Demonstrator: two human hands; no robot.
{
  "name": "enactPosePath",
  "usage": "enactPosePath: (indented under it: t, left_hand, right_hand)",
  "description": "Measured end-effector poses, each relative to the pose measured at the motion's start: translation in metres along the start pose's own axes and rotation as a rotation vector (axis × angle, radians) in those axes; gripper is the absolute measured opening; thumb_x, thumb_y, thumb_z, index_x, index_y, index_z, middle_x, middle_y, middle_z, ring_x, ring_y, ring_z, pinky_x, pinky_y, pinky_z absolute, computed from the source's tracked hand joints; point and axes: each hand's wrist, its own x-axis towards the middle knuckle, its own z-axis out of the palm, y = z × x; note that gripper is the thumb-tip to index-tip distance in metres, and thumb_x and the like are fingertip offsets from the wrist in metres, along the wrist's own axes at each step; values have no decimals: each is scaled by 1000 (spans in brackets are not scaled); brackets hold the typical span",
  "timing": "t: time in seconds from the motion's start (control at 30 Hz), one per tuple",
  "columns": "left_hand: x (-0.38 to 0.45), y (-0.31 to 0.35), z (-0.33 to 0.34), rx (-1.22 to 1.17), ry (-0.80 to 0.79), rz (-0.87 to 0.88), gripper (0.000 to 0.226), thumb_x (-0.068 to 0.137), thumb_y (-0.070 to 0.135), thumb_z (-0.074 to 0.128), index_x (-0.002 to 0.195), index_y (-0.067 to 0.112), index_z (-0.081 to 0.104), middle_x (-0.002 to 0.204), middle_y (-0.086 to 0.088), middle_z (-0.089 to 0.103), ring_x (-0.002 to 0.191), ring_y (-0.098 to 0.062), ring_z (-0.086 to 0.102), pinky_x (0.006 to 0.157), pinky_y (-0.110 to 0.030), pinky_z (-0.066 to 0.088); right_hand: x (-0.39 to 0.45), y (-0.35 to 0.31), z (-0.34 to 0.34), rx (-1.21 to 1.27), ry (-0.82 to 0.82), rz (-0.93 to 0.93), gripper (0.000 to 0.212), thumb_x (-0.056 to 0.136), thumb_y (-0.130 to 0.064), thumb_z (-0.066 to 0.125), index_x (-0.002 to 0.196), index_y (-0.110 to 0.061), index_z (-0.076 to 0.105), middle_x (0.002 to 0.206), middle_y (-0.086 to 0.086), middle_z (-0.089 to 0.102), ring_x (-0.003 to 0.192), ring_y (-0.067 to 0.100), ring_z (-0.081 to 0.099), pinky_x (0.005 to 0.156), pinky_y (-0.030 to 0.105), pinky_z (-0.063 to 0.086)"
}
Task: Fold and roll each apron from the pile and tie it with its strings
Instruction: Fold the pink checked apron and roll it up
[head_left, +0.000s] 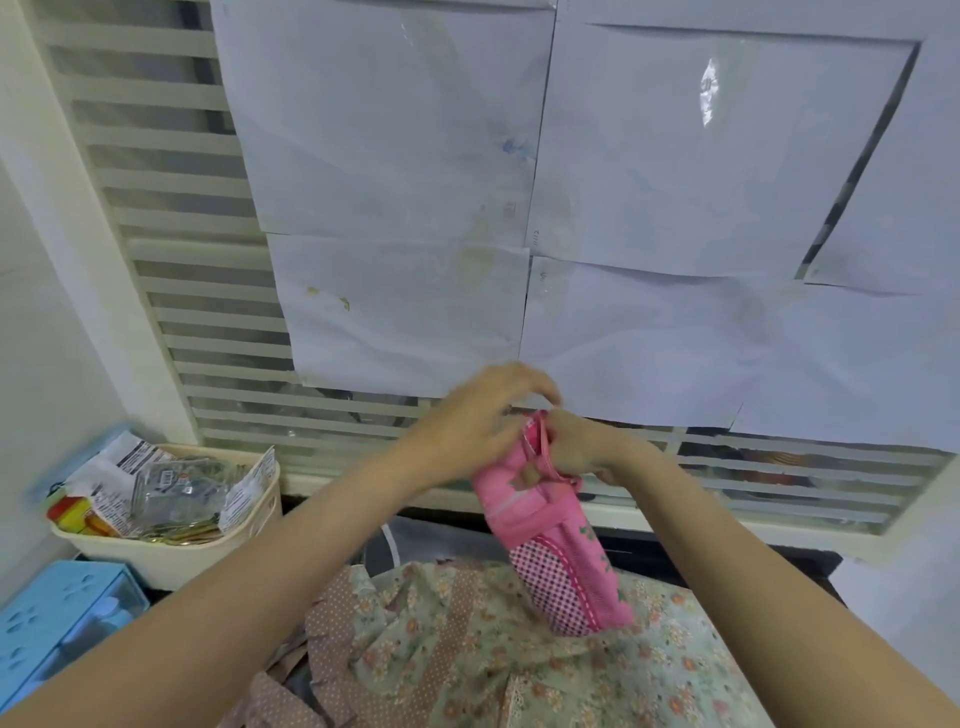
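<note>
At far left, a blue box (57, 618) and a cream basket (171, 545) of packets stand against the slatted window (208, 322), which is partly covered by paper sheets (405, 182). Centre: the left hand (467, 426) reaches over the top of the pink roll (550, 535), fingers curled at the string (543, 441); motion blur hides the fingertips, so whether they pinch the string or only arch above it cannot be told. The roll, an apron already folded and rolled, stands tilted, its lower end resting on the floral apron (519, 654), which lies spread and unfolded beneath. To the right, the right hand (582, 447) grips the upper end of the roll, fingers closed round the fabric just beside the string loop. Judged step: tying the strings round the roll. To do it well, the right hand should keep the roll compressed so the layers do not spring open, while the left draws the string snug against the fabric before the knot is closed. The pull is best directed across the roll, not along it, lest the loop slide off the top end. The roll's base resting on the cloth gives useful support.
</note>
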Motion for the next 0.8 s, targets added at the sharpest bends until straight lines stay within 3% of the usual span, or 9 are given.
enactPosePath:
  t: [0.1,0.2,0.27,0.4,0.53,0.63,0.7,0.8]
  left_hand:
    - [3,0,8,184,-141,165,43,73,7,47,115,11,59,111,-2,58,102,-12,51,85,-24,36]
    - [5,-8,3,333,-169,217,27,75,17,57,102,14,62,96,0,57,87,-13,51,75,-25,28]
    - [7,-8,1,325,-216,216,16,81,22,65,94,13,61,86,6,52,76,-10,46,68,-23,27]
    - [-2,-11,-7,335,-96,197,27,84,41,63,94,17,56,81,14,45,65,-8,42,53,-13,28]
    - [-20,-17,-10,472,109,196,17,87,40,45,85,24,41,74,11,49,54,-3,36,45,-7,19]
    - [-30,-31,-11,492,247,31,19,86,29,55,86,23,37,67,10,45,48,-11,36,40,-20,23]
    - [-37,-35,-10,485,226,-130,25,88,20,63,89,20,37,66,11,40,48,-18,39,42,-25,25]
    - [-40,-27,-2,368,62,-347,8,97,20,47,95,17,39,66,7,49,54,-16,49,47,-28,38]
  right_hand:
    - [-6,-4,0,189,-86,-78,26,76,8,67,73,-17,61,67,-11,63,71,5,60,63,17,47]
    - [-13,1,-3,140,-148,-77,28,75,6,71,87,-18,63,88,0,64,91,19,61,83,34,54]
    - [-13,2,-3,33,-158,-74,27,75,3,73,93,-14,63,95,8,65,96,26,63,87,42,54]
    - [-16,4,-10,179,-170,-26,22,80,4,67,73,-16,62,63,-10,63,68,11,60,64,22,51]
    - [-15,15,-19,474,-69,-13,14,84,4,62,82,-10,65,63,-5,66,57,6,62,57,18,53]
    - [-18,18,-21,592,-13,21,13,84,5,62,87,-8,66,67,-1,68,58,8,65,55,21,55]
    - [-18,21,-23,794,140,47,13,82,5,63,87,-6,64,65,1,68,55,10,65,50,23,55]
    - [-13,24,-24,1144,362,44,12,82,7,62,88,-3,62,67,7,68,52,15,66,48,28,57]
